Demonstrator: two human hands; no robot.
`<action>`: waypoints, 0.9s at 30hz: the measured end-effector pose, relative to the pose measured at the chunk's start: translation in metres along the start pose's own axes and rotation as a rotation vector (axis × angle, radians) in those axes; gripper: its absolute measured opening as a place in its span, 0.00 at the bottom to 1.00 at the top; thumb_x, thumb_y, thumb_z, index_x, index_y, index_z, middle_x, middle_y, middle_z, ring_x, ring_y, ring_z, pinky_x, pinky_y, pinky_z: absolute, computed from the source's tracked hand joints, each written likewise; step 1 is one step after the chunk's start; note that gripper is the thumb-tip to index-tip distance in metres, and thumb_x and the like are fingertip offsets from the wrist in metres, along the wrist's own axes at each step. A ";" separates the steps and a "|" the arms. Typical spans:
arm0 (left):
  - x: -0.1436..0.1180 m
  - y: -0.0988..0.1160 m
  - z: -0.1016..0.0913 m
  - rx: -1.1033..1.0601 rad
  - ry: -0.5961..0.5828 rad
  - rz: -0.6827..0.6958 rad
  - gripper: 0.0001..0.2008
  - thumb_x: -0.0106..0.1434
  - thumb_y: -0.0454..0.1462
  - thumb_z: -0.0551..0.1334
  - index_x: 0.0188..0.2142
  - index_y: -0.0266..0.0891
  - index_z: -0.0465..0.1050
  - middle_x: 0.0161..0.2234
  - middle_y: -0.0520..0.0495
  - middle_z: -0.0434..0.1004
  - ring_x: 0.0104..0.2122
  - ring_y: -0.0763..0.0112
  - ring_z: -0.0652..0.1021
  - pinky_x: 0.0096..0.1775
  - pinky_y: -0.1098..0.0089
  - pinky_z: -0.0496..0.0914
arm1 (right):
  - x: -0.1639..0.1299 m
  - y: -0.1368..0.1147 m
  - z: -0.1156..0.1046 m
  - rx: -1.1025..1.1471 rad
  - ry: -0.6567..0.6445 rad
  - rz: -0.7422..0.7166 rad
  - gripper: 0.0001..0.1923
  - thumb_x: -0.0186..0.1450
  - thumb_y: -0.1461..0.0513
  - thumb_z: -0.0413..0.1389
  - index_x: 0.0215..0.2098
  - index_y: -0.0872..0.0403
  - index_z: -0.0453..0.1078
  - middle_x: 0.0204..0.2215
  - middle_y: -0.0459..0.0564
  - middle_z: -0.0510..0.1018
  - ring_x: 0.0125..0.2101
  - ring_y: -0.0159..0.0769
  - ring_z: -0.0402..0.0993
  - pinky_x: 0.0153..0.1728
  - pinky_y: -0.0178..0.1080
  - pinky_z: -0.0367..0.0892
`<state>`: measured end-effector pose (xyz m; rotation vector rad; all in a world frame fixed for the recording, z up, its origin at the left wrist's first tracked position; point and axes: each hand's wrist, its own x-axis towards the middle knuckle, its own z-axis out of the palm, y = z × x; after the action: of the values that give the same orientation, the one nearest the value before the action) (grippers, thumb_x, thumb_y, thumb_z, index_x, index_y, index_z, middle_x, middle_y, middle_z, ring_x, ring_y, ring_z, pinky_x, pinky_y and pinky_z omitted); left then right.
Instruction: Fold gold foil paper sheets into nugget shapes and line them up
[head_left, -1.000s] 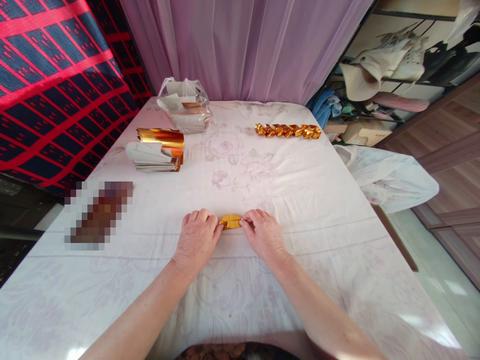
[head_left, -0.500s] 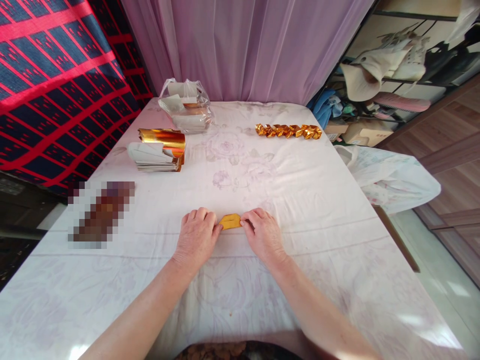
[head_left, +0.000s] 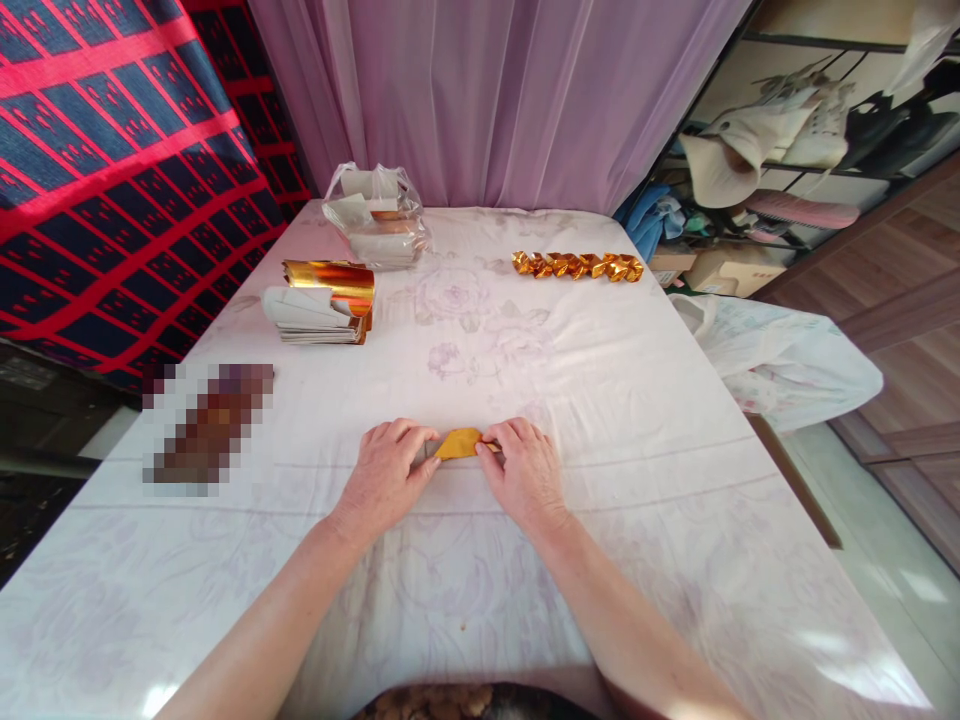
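Observation:
Between my hands is a small folded piece of gold paper (head_left: pixel 459 443), low over the near middle of the table. My left hand (head_left: pixel 388 462) pinches its left end between thumb and fingers, and a greyish part of the paper shows there. At the other end, my right hand (head_left: pixel 523 466) grips the paper with thumb and forefinger. Behind and to the left stands a stack of gold foil paper sheets (head_left: pixel 330 305), bent over with white backs showing. A row of folded gold foil pieces (head_left: pixel 576 266) lies at the back right.
A clear plastic bag (head_left: pixel 379 220) of more paper sits at the table's back left. A pixelated brown object (head_left: pixel 214 430) lies at left. The flowered tablecloth (head_left: pixel 480 600) covers the table. Right of it are a white bag (head_left: pixel 802 350) and a shelf with shoes (head_left: pixel 817 130).
The gold paper's left end has shifted slightly left and now shows a greyish part; the slit seen on its face is gone from view. My left thumb and fingers are farther apart.

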<state>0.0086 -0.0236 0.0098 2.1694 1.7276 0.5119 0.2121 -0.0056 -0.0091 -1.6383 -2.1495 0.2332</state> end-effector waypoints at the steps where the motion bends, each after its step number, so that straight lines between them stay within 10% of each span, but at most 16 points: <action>1: -0.001 0.002 0.000 0.010 0.011 0.007 0.12 0.62 0.35 0.62 0.47 0.45 0.72 0.45 0.48 0.75 0.47 0.61 0.74 0.50 0.57 0.64 | 0.000 0.000 0.000 0.002 0.002 -0.001 0.03 0.65 0.60 0.57 0.35 0.51 0.72 0.36 0.49 0.75 0.37 0.41 0.70 0.37 0.40 0.58; 17: 0.005 0.008 0.003 0.151 0.112 0.108 0.04 0.64 0.36 0.64 0.40 0.44 0.76 0.38 0.50 0.79 0.40 0.63 0.75 0.44 0.61 0.64 | -0.003 0.009 0.004 0.123 0.025 0.005 0.14 0.66 0.62 0.54 0.51 0.51 0.70 0.38 0.50 0.79 0.38 0.41 0.74 0.40 0.41 0.62; 27: 0.001 0.005 0.003 0.173 0.112 0.074 0.05 0.66 0.36 0.62 0.36 0.46 0.77 0.34 0.50 0.79 0.38 0.63 0.75 0.42 0.61 0.64 | -0.010 0.016 0.000 0.231 0.030 -0.177 0.09 0.67 0.64 0.54 0.36 0.48 0.77 0.34 0.47 0.80 0.37 0.36 0.75 0.40 0.39 0.64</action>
<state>0.0139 -0.0242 0.0094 2.3739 1.8164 0.5294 0.2280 -0.0101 -0.0174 -1.3082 -2.1396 0.3847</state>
